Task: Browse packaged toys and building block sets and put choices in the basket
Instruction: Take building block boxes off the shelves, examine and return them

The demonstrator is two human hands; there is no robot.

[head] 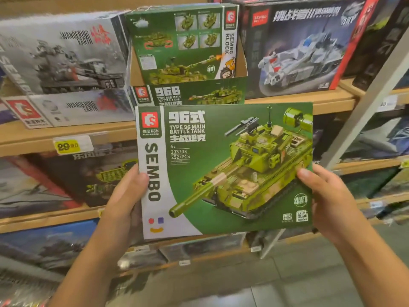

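Fingers of both hands grip one box. Left hand (126, 196) clasps the left edge, thumb (141, 177) on the front over the white SEMBO strip, the other fingers out of sight behind. Right hand (327, 196) clasps the right edge, thumb (306, 173) on the front near the printed tank's rear, the rest behind.

Tank box (223, 167): green, labelled Type 96 Main Battle Tank, 252 pcs, 6+. Held off the shelves at chest height, front face to the person, tilted slightly, the right side a little higher.

Behind it, on the wooden shelf (298, 100): an open display carton (188, 94) marked 96B, with another green box (183, 45) standing upright in it, back panel showing. Grey Wandering Earth boxes (64, 54) to the left; a dark box (296, 47) with a pale tank to the right. Yellow price tag (67, 146) reads 29 and some cents, on the shelf edge below the grey boxes. Lower shelves hold more sets, blurred.

Step, by my reading: browsing, inspecting one candidate. Nothing chosen yet as far as can be seen.

Basket: not in view; position unknown.

Next move would call for a decision. If keeping, free one hand or lower the box with both, find the basket, lay it in flat. If not, slide it back into the carton.
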